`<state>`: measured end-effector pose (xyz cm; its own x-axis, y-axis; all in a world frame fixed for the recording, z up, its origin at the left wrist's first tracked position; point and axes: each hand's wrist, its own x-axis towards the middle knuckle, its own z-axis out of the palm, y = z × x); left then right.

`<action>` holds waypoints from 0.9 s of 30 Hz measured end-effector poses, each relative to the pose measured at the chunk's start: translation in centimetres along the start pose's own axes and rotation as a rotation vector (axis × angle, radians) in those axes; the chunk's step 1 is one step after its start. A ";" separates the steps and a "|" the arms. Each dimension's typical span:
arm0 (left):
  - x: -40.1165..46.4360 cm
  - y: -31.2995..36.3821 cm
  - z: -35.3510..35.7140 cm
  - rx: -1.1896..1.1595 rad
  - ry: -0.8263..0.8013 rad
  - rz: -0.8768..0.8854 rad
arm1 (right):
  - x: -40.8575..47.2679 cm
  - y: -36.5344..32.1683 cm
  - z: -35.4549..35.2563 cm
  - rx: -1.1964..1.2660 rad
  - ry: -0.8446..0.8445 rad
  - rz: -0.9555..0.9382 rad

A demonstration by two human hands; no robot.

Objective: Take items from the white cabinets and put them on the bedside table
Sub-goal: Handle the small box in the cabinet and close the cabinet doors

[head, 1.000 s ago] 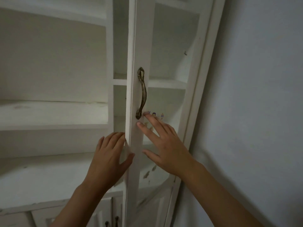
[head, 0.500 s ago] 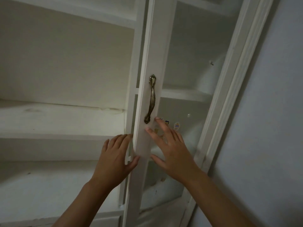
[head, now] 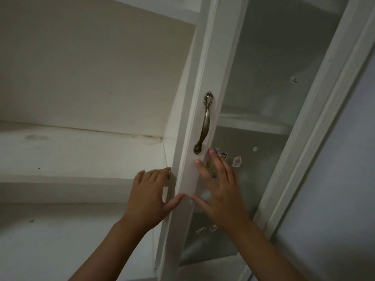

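Both arms reach up and forward at the white cabinet [head: 97, 74], forearms coming in from the bottom of the view. The left hand [head: 147, 196] is spread flat, fingers straight and close together, fingertips against the inner edge of the door frame [head: 205, 110], with the thumb stuck out to the right and touching the frame's front face. It grips nothing, just presses there. The right hand [head: 221, 191] is also open, fingers fanned and straight, lying flat on the frame and the frosted glass pane [head: 269, 82] beside it, thumb pointing left toward the other thumb. The two thumbs nearly meet across the frame. Just above the right fingertips sits the bronze handle [head: 204, 123], untouched. A few small stickers [head: 236, 161] show on the glass right by those fingers. To the left of the left hand are the open shelves [head: 71, 153], and no items can be made out on them. On the far right is a grey wall [head: 334, 189].
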<state>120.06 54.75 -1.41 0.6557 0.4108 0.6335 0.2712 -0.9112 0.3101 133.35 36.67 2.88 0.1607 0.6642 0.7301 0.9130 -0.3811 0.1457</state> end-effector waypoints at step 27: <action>0.8 -0.4 1.1 0.012 0.054 -0.023 | 1.1 -1.0 2.1 -0.020 -0.062 0.141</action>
<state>121.26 55.42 -1.80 0.6106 0.4324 0.6634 0.2941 -0.9017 0.3169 133.44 39.16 2.17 0.3102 0.6415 0.7016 0.8723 -0.4855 0.0583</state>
